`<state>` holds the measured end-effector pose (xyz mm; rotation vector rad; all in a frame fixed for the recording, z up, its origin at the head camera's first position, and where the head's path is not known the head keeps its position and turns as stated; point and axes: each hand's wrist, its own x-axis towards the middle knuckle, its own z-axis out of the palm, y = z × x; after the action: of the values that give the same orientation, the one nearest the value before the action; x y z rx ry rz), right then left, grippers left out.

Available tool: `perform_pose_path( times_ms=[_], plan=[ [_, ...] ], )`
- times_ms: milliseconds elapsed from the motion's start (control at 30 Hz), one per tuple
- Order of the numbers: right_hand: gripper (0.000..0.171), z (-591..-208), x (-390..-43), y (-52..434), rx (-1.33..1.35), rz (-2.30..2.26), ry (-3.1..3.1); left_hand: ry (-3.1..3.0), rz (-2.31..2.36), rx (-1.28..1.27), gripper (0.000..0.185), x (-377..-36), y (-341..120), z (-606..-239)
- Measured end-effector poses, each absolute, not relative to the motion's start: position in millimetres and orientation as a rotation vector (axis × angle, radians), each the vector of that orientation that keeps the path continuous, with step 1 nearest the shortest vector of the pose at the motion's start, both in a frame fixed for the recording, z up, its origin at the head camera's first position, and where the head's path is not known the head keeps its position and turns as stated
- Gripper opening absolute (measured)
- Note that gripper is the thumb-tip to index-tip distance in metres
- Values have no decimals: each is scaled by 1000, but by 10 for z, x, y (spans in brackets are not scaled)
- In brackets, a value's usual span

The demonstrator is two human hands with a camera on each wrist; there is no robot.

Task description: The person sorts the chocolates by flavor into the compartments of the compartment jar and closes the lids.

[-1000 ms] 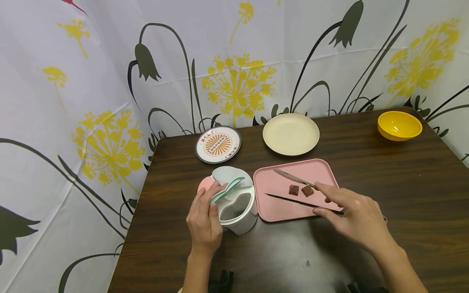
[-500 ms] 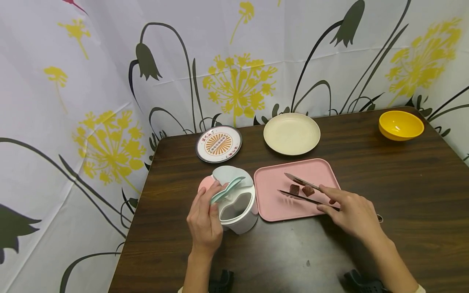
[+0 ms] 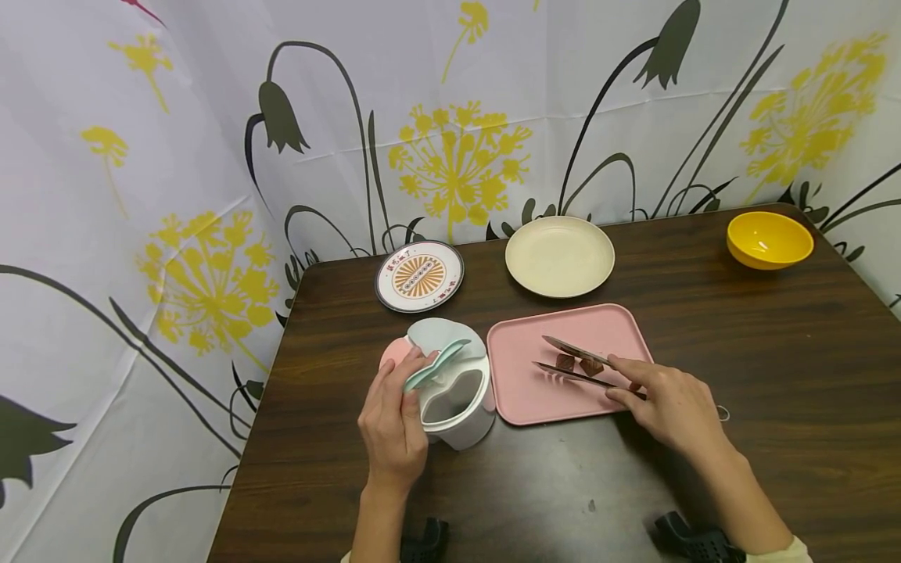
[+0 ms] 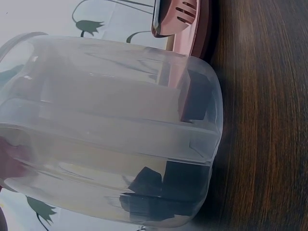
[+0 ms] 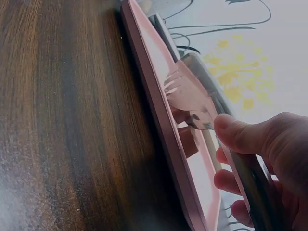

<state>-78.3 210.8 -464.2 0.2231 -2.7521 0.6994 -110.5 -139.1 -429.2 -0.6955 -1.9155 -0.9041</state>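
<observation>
In the head view my right hand (image 3: 676,407) grips metal tongs (image 3: 572,349) over the pink tray (image 3: 538,403). The tongs' two arms stand apart, with two brown chocolate cubes (image 3: 565,362) on the tray between them. The right wrist view shows a slotted tong end (image 5: 185,91) near the cubes (image 5: 187,140). At the tray's left stands a lidded canister (image 3: 461,430), where my left hand (image 3: 394,426) holds a raised mint lid (image 3: 436,366) above an opening. Through the canister's clear wall (image 4: 110,101), several dark pieces (image 4: 185,183) show at the bottom; some of my left fingers are hidden.
Behind the canister lies a printed plate (image 3: 420,277). A cream plate (image 3: 559,258) sits beyond the tray, and a yellow bowl (image 3: 769,241) is at the far right. A flowered cloth (image 3: 338,156) hangs along the table's (image 3: 563,485) back edge.
The tongs have shifted slightly right and their arms have come closer together around the cubes. My right hand moved a little with them. My left hand and the raised lid stay put.
</observation>
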Motion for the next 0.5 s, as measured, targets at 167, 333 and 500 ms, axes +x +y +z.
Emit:
perform_pose_path(
  times_ms=[167,333,500],
  plan=[
    [47,-4620,-780,2094,217,698,-2735,-1919,-907,-693,34,-1107,-1394,-4301],
    [42,-4616,-789,2086,217,691,-2720,-1919,-908,-692,34,-1108,-1398,-4308],
    [41,-4623,-789,2081,221,686,-2700,-1921,-907,-689,35,-1105,-1398,-4311]
  ],
)
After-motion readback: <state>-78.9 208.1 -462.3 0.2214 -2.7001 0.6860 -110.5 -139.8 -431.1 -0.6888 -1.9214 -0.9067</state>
